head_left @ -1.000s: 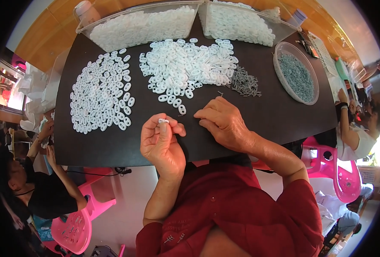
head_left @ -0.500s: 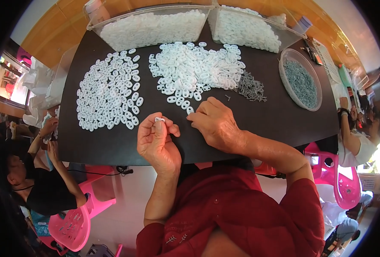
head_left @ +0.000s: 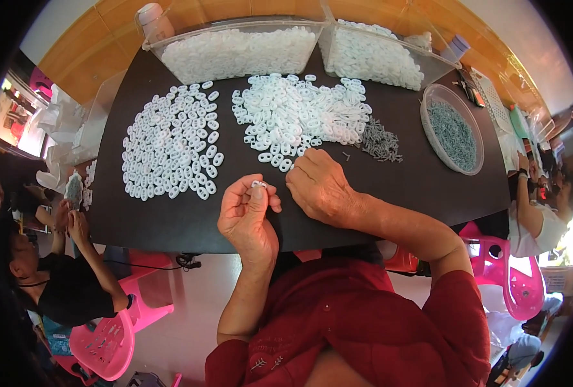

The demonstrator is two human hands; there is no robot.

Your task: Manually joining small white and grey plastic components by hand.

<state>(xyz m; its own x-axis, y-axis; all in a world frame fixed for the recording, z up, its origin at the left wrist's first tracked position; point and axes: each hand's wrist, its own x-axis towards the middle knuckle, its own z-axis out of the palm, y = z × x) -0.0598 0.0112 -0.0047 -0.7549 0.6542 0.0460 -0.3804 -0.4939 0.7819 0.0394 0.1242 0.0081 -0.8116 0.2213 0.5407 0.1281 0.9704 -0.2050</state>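
Between its thumb and fingertips, my left hand (head_left: 251, 216) pinches a small white oval plastic piece with two holes (head_left: 259, 184), held just above the dark tabletop. My right hand (head_left: 322, 187) is beside it, palm down with its fingers curled in at the front edge of a heap of the same white pieces (head_left: 286, 109). Its fingertips are hidden, so whatever they hold does not show. To the right of that heap lies a small pile of grey screw-like pins (head_left: 381, 140). More white ovals (head_left: 167, 142) are spread flat on the left.
Two clear bins (head_left: 235, 55) (head_left: 377, 58) full of white pieces stand along the back. A round clear tub (head_left: 430, 138) of grey pins sits at the right. People work at both sides, near pink plastic chairs (head_left: 109, 348). The dark table (head_left: 428, 200) curves toward me.
My left hand has moved a little right with the white piece, closer to my right hand. My right hand now covers the spot where the nearest loose piece lay. The view has shifted slightly.
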